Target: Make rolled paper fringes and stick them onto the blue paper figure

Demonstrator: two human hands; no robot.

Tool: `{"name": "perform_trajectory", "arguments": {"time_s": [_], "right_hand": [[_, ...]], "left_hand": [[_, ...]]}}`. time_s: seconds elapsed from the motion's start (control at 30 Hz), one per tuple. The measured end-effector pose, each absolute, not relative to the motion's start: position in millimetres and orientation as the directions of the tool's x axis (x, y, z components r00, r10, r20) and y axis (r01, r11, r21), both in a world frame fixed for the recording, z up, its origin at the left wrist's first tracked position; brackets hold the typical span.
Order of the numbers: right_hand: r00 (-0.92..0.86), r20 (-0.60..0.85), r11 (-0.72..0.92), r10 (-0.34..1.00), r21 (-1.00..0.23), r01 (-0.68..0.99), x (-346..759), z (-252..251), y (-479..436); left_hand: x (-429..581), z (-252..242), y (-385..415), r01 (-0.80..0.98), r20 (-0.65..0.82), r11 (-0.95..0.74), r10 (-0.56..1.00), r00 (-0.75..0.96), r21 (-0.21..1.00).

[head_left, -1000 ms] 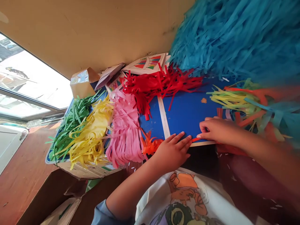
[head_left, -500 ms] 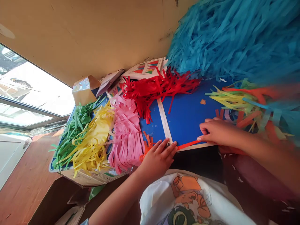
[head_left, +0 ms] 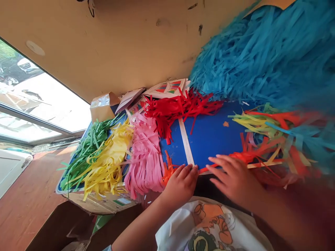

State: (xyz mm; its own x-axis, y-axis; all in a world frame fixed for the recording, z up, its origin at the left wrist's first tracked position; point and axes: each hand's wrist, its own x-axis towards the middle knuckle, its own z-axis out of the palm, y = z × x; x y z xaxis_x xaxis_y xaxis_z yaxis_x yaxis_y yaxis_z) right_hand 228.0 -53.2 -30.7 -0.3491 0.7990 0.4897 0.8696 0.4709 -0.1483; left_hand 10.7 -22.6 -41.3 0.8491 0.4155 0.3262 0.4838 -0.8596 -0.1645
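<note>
The mass of blue paper strips (head_left: 261, 59) runs off the top and right edges and is blurred, so its far end cannot be seen. The mixed strips (head_left: 285, 136) beside it smear into one another toward the right edge. The right hand (head_left: 234, 179) is soft with motion, its forearm (head_left: 282, 216) a dark blur cut off by the lower edge, and it hides whatever lies under it. The left hand (head_left: 180, 186) covers part of the near edge of the blue board (head_left: 211, 139). The shirt print (head_left: 209, 226) is cut off below, and the label on the cardboard (head_left: 123, 201) is too small to read.
</note>
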Motion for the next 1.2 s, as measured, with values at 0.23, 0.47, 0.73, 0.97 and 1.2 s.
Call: {"name": "perform_trajectory", "arguments": {"time_s": [0.23, 0.47, 0.73, 0.97, 1.2], "right_hand": [[-0.396, 0.411, 0.44, 0.821, -0.014, 0.898, 225.2, -74.8, -63.5], [-0.431, 0.391, 0.482, 0.813, -0.036, 0.875, 234.1, -78.6, -62.4], [-0.317, 0.496, 0.375, 0.808, -0.02, 0.927, 217.2, -51.9, -71.9], [0.161, 0.388, 0.137, 0.908, -0.636, 0.759, 186.0, -13.2, -103.5], [0.115, -0.351, -0.341, 0.929, -0.935, -0.1, 185.5, 18.0, -108.0]], "left_hand": [[12.3, -40.2, -28.1, 0.524, 0.361, -0.839, 0.447, 0.818, -0.148], [20.6, -48.2, -36.1, 0.628, 0.385, -0.772, 0.553, 0.739, -0.095], [46.0, -42.3, -34.9, 0.663, 0.454, -0.749, 0.584, 0.672, -0.018], [58.3, -16.3, -37.7, 0.599, 0.671, -0.737, 0.618, 0.409, 0.314], [62.5, -1.3, -47.9, 0.273, 0.685, -0.755, 0.656, 0.318, 0.596]]}}
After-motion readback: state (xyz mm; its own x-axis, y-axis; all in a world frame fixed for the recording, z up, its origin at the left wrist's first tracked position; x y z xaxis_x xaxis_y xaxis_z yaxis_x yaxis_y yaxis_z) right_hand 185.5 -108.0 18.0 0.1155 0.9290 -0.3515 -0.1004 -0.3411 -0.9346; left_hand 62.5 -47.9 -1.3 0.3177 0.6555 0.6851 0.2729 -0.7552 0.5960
